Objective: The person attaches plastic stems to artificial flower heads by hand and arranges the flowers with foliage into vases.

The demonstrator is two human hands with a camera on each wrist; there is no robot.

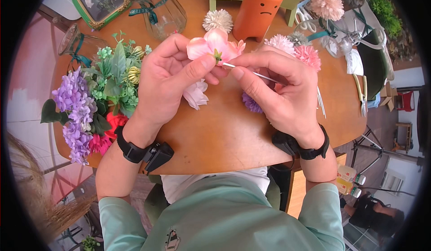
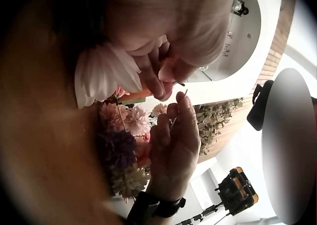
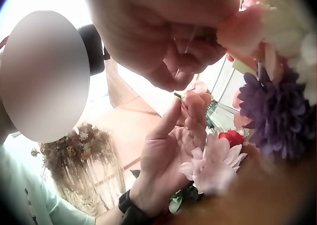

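Note:
My left hand [image 1: 164, 78] pinches a pink artificial flower head [image 1: 214, 41] between thumb and fingers, its green base turned toward me. With thumb and forefinger my right hand [image 1: 285, 78] grips a thin white stick [image 1: 229, 65], whose tip is right at that green base. In the right wrist view the flower's green base [image 3: 178, 94] sits just below the right fingertips. A pale pink flower [image 1: 195, 95] lies on the wooden table [image 1: 215, 139] beside the left hand. Partly hidden behind the right hand are a purple flower [image 1: 251, 103] and pink blooms [image 1: 307, 57].
Purple blossoms [image 1: 74, 96] and greenery [image 1: 117, 67] crowd the table's left side. Behind the hands stand an orange cup [image 1: 258, 11] with a frowning face, a cream flower [image 1: 217, 21] and a glass vase [image 1: 164, 17]. Pliers [image 1: 360, 91] lie at the right edge.

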